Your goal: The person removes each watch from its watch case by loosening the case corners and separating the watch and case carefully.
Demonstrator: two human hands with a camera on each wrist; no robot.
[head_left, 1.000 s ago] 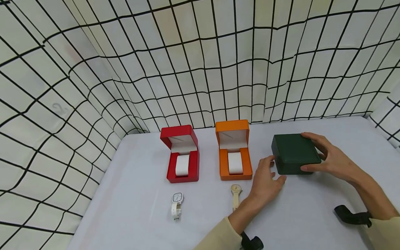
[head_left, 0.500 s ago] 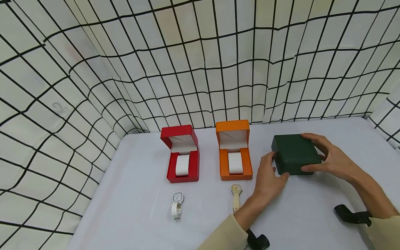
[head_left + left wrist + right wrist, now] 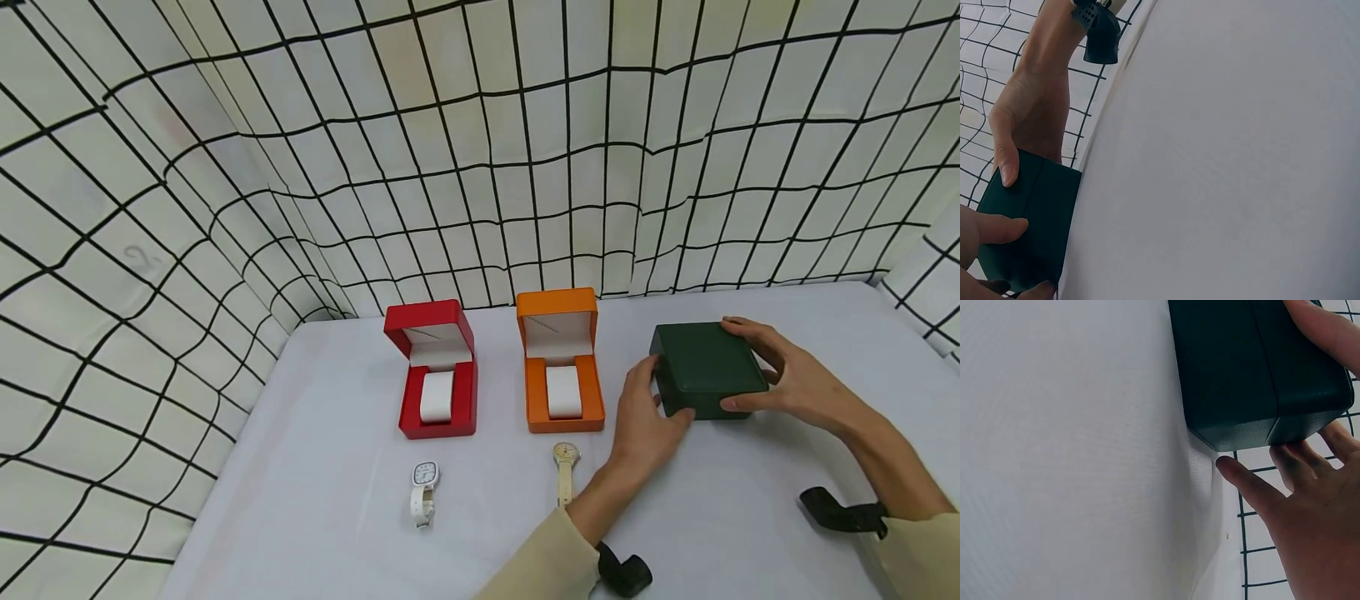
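A closed dark green watch box point(image 3: 705, 358) is at the right of the white table. My left hand point(image 3: 645, 429) holds its left side, thumb on the front face and fingers along the side. Opposite it, my right hand point(image 3: 798, 379) grips the right side, with the thumb at the front corner and the index finger at the far corner. Both thumbs press near the lid seam on the box point(image 3: 1041, 219) in the left wrist view. In the right wrist view, the right hand's fingers point(image 3: 1254, 484) spread by the box's end face; their far parts are partly hidden.
Left of the hands stand an orange watch box point(image 3: 566, 417) and a red watch box point(image 3: 465, 417), lids up, each with a white cushion. A white watch point(image 3: 425, 477) and a cream watch point(image 3: 566, 458) lie in front. Black-lined netting point(image 3: 480, 167) borders the table.
My left hand has moved slightly right and away from me, and now touches the green watch box with thumb and fingers. The right hand and the box hardly moved.
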